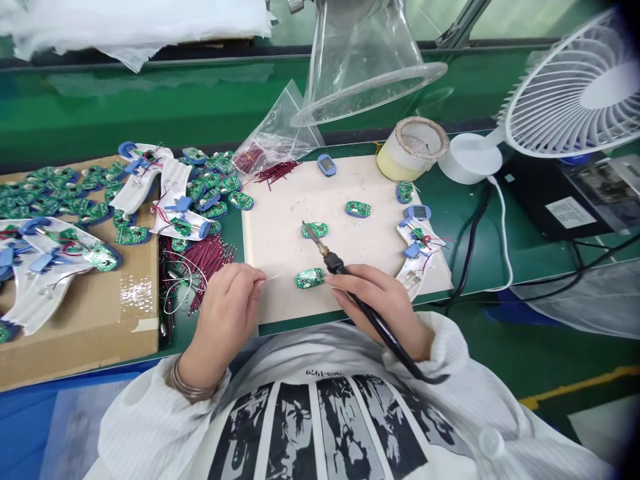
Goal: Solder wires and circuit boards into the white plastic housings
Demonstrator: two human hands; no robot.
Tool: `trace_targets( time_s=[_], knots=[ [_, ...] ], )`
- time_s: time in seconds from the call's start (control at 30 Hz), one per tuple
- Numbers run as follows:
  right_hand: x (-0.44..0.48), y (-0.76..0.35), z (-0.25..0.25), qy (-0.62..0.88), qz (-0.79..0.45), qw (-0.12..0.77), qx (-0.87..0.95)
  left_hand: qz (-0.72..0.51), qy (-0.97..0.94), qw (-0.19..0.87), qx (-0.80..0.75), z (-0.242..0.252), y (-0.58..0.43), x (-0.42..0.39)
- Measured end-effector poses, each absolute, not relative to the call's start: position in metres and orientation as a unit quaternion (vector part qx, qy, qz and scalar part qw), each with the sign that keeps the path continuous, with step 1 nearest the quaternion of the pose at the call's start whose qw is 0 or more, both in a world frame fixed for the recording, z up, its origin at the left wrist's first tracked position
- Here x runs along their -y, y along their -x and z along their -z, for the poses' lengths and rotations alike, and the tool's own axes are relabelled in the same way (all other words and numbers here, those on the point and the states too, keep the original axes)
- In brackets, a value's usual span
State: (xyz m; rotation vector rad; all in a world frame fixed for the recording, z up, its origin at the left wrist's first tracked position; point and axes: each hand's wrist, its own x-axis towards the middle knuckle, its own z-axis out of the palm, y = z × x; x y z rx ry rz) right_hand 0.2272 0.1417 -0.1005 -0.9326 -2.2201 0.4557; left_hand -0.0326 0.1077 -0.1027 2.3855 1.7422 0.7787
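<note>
My left hand (231, 308) pinches a thin solder wire (273, 277) whose tip points right over the pale board (273, 247). In my right hand (383, 303) lies a black soldering iron (367, 310), its metal tip slanting up and left over a green circuit board (320, 231). A nearer circuit board (309, 278) lies flat beside my right fingertips; whether they touch it is unclear. Another circuit board (358, 209) rests farther back to the right. A blue unit with a small screen (327, 165) lies near the back edge.
Many circuit boards (47, 190) cover the cardboard (100, 313) at left, beside dark red wires (213, 257). White assemblies (420, 250) lie at right. Tape roll (413, 150), white fan (575, 100) and clear funnel-shaped hood (365, 67) stand behind. Cables (475, 233) run at right.
</note>
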Motion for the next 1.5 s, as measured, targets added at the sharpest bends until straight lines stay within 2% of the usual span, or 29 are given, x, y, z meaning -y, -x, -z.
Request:
trace_targets(
  time_s=[0.27, 0.5, 0.67, 0.9, 1.5],
  knots=[
    [-0.147, -0.206, 0.113, 0.322, -0.120, 0.263, 0.902, -0.259, -0.779, 0.056, -0.568, 0.107, 0.032, -0.097],
    [-0.139, -0.212, 0.101, 0.349, -0.164, 0.346, 0.856, -0.272, -0.773, 0.078, -0.568, 0.104, 0.023, -0.095],
    [-0.130, -0.224, 0.078, 0.469, -0.155, 0.386, 0.779, -0.285, -0.764, 0.060, -0.576, 0.103, 0.017, -0.102],
    [-0.128, -0.228, 0.061, 0.452, -0.162, 0.378, 0.792, -0.310, -0.758, 0.071, -0.569, 0.101, 0.014, -0.108],
    [-0.130, -0.221, 0.071, 0.396, -0.206, 0.384, 0.808, -0.287, -0.771, 0.060, -0.565, 0.103, 0.016, -0.109]
  ],
)
